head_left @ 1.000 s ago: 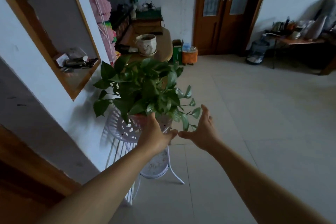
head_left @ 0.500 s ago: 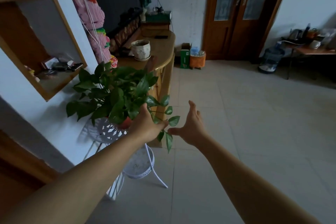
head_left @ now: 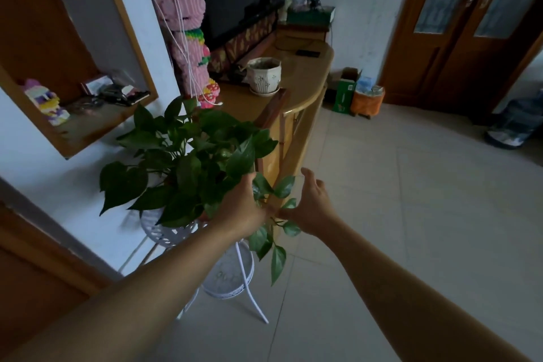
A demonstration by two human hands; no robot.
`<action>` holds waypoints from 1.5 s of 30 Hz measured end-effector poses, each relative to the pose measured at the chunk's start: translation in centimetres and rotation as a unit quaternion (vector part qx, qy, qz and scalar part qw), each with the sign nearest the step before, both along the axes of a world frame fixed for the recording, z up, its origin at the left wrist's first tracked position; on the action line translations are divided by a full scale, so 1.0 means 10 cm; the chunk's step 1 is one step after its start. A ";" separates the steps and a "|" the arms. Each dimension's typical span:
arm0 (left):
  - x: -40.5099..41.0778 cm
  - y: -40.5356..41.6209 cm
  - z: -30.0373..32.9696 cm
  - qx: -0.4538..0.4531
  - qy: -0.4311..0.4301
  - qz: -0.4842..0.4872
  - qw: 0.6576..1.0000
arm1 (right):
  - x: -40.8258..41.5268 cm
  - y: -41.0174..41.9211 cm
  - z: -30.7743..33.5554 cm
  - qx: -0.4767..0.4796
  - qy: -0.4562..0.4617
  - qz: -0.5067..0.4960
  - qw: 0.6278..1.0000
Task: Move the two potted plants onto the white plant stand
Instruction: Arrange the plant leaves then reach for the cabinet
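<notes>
Leafy plant (head_left: 188, 161) seated on stand (head_left: 164, 232) top; white pot (head_left: 264, 75) ahead on counter (head_left: 308, 79), nearer right hand (head_left: 311, 209); both hands spread, empty.

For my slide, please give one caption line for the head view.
Left hand at leafy potted plant on white plant stand; right hand open beside it.

A white plant stand (head_left: 173, 233) of thin painted metal — its round tiers pierced like lace, its legs slim rods. On its top tier, a leafy potted plant (head_left: 188, 164) with smooth, slightly waxy green leaves. At one o'clock from it, a wooden counter (head_left: 305, 73) with a glossy honey-coloured varnish carries a white pot (head_left: 264, 75) that looks like glazed ceramic. Pale floor tiles (head_left: 411, 214) — smooth, with a dull sheen. At two o'clock, dark wooden doors (head_left: 458, 26) hold frosted glass panes.
</notes>
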State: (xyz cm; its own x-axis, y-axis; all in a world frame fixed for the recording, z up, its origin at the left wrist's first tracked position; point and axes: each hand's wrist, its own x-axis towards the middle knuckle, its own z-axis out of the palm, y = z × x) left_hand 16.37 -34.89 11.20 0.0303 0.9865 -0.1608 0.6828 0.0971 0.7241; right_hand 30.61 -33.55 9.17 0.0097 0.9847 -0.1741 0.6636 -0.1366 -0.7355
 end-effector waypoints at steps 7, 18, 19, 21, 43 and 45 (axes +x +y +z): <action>0.34 0.27 -0.25 0.013 0.042 0.089 0.995 | 0.20 0.62 -0.23 -0.004 -0.027 0.100 0.995; 0.87 0.48 -0.70 -0.029 0.126 0.223 0.966 | 0.35 1.33 -0.86 0.010 -0.140 0.255 0.957; 0.86 0.47 -0.71 -0.032 0.128 0.231 0.964 | 0.32 1.36 -0.90 0.014 -0.139 0.248 0.959; 0.85 0.44 -0.74 -0.037 0.134 0.247 0.959 | 0.27 1.37 -0.95 0.025 -0.126 0.227 0.965; 0.85 0.01 -0.61 -0.016 0.115 0.294 0.949 | 0.17 0.86 -0.84 0.017 -0.146 0.295 0.944; 0.84 -0.04 -0.55 -0.016 0.121 0.294 0.948 | 0.20 0.83 -0.76 0.008 -0.131 0.308 0.942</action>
